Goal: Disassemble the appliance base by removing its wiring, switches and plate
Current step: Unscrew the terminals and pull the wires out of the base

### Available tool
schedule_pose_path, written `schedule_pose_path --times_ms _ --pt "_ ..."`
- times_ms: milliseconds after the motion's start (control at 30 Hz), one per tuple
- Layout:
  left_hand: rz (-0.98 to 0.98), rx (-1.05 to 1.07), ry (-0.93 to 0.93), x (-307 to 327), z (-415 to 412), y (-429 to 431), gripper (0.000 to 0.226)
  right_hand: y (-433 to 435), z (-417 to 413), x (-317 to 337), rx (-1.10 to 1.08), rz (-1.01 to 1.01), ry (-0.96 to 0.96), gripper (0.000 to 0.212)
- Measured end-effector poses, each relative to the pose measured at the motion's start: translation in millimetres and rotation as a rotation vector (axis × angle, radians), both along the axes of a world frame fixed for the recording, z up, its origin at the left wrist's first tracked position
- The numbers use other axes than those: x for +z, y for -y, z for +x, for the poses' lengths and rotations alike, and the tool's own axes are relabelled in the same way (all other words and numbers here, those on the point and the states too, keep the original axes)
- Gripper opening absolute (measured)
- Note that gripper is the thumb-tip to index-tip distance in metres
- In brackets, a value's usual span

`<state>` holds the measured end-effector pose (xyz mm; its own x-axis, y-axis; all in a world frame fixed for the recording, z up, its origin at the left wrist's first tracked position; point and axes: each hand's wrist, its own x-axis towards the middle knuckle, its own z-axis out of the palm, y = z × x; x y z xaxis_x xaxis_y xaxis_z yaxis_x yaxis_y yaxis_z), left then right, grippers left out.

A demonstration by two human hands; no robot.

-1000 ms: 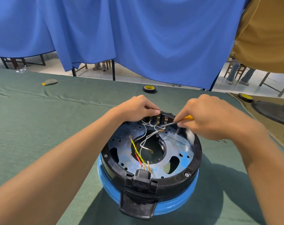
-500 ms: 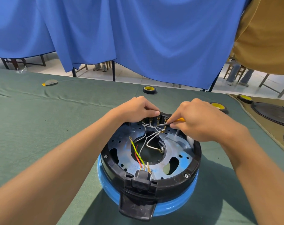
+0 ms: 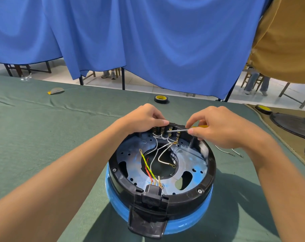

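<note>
I see the base [image 3: 209,165] in the lower middle of the frame. It is a round black ring on a blue bottom, and it sits on the green cloth [image 3: 43,128]. Inside it lies a shiny metal plate [image 3: 195,165] with holes in it.

The left hand [image 3: 143,119] is at the far edge of the base, just above the middle of the frame. Its fingers are curled over the black rim and the thumb presses on it, so it grips the base.

The right hand [image 3: 221,128] is just to the right of it. It holds a screwdriver [image 3: 177,130] with a yellow handle. The thumb and first finger pinch the thin metal rod, and the other fingers are curled round the handle. The tip touches the switches [image 3: 163,131] at the far rim.

White wires [image 3: 161,154] run from the switches down to the hole in the middle of the plate. A yellow-green wire [image 3: 147,165] and a red wire [image 3: 147,169] run to the black plug piece [image 3: 150,193] at the near rim.

Two loose wires [image 3: 225,151] lie on the cloth at the right, under the right hand. A roll of tape [image 3: 161,99] sits on the cloth above the hands. A blue curtain [image 3: 148,41] fills the top of the frame.
</note>
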<state>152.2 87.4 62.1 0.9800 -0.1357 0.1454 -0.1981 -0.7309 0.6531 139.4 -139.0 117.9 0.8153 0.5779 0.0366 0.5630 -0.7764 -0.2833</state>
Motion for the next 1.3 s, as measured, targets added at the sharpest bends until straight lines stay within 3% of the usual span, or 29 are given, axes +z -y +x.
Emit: schedule_pose_path --times_ms 333,533,800,1033,1300 --pt "0.219 -0.020 -0.066 15.6 -5.5 -6.5 0.023 -14.1 1.5 -12.7 -0.047 0.202 0.111 0.009" --pt "0.120 -0.011 -0.001 1.7 -9.5 -7.8 0.024 -17.7 1.1 -15.2 -0.162 0.514 0.105 0.018" --pt "0.168 -0.011 0.026 -1.0 -11.9 -7.2 0.027 -37.1 0.1 -33.9 -0.245 0.719 0.348 0.035" --pt "0.206 -0.001 0.037 0.4 -13.0 -6.3 0.028 -44.1 2.5 -38.4 -0.134 0.724 0.330 0.033" --pt "0.241 0.000 0.030 2.6 -15.2 -4.2 0.030 -60.3 37.3 -18.9 -0.240 0.696 0.155 0.027"
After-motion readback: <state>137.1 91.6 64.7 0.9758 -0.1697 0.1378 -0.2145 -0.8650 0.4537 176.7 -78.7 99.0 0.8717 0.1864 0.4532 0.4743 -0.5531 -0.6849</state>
